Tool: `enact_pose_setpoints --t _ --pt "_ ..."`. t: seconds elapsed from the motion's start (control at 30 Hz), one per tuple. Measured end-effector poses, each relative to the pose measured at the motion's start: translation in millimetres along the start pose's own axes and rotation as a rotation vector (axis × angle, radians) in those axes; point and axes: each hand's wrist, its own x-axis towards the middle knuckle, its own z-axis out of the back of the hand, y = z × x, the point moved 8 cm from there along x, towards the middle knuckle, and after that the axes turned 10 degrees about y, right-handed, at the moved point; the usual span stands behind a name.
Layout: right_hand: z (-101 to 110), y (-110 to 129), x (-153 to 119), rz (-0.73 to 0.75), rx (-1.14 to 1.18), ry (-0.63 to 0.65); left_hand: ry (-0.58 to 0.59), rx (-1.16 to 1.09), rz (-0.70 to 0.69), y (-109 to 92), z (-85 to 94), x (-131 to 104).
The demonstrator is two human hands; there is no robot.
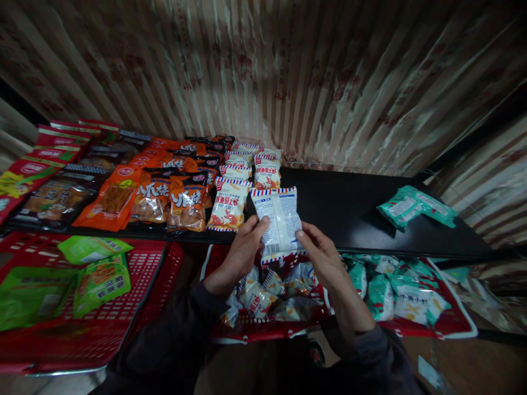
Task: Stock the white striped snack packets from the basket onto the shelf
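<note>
Left hand (242, 247): closed on the left edge of the held packet (276, 219), thumb on its face.
Right hand (323, 249): pinching the same packet at its lower right edge.
Packet position: over the front edge of the black shelf (341, 203), printed text and barcode towards the wearer; in this dim light I cannot tell whether it touches the shelf.
Beside it, left: white packets (230, 206) in two columns, then orange-and-black packets (187, 203), orange packets (111, 197), dark packets (61, 197) and red packets (31, 170).
Shelf, right: teal packaging (415, 207), well apart from the hands.
Middle basket (275, 331): below the hands, holding more white packets.
Right basket (461, 312): teal-and-white packets (415, 296).
Left basket (142, 260): green packets (102, 282).
Behind: striped sheeting (263, 71) with reddish print.
</note>
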Motion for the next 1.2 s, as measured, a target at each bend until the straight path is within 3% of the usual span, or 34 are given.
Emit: enact_pose_setpoints --t 0.2,0.37,0.53,0.67,1.0,1.2 --pt "5 -2 1 0.038 -0.004 -0.069 0.019 -0.015 0.015 -1 -1.0 1" --pt "12 0 -1 0.096 -0.205 -0.082 0.017 0.005 0.014 1 -1.1 0" --pt "8 37 -19 0.436 -0.733 -0.259 0.009 0.015 -0.058 1 -2.7 0" --pt "-8 50 -27 0.591 -0.955 -0.235 0.015 0.037 -0.118 -3 -6.2 -2" --pt "-10 28 -15 0.287 -0.769 -0.036 0.125 0.046 -0.196 -15 -17.4 -9" --pt "0 23 -12 0.184 -0.545 -0.075 0.262 0.129 -0.258 -18 -27.3 -16"
